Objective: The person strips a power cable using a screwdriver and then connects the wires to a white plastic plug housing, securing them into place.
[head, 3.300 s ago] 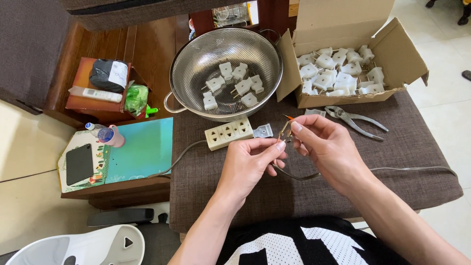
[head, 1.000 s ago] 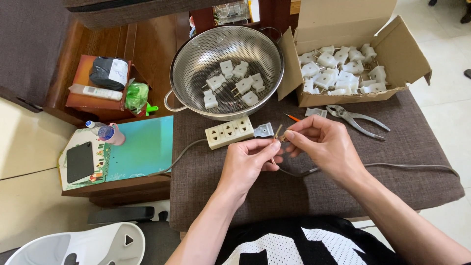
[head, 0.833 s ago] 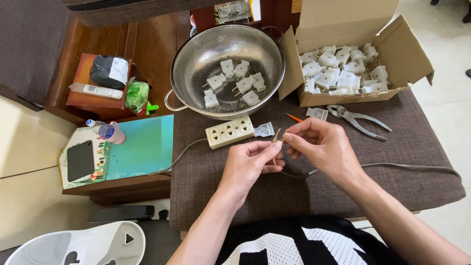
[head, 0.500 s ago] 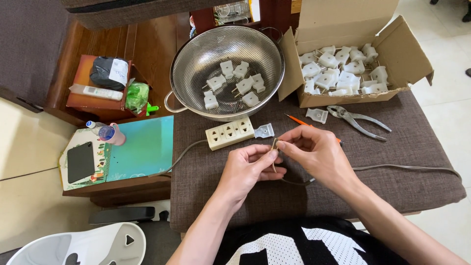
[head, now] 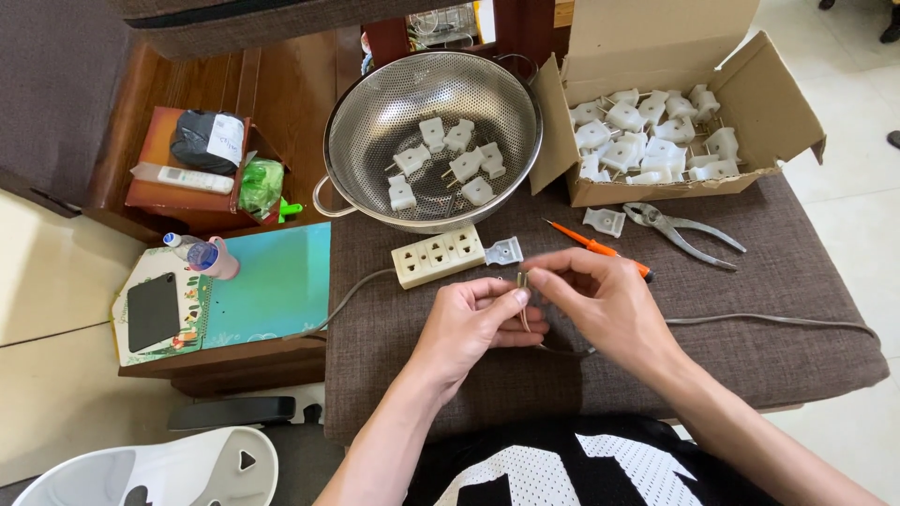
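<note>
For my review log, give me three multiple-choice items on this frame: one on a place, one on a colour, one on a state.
1. Where do the pliers lie?
A. in the colander
B. on the brown cushion, right of the screwdriver
C. in the box

2. What colour is the screwdriver handle?
A. orange
B. blue
C. black

3. How is the cardboard box?
A. taped shut
B. crushed flat
C. open, with white plugs inside

Key: 1 B, they rest on the cushion below the box; 2 A, the handle shows orange; 3 C, the flaps stand open over the plugs.
</note>
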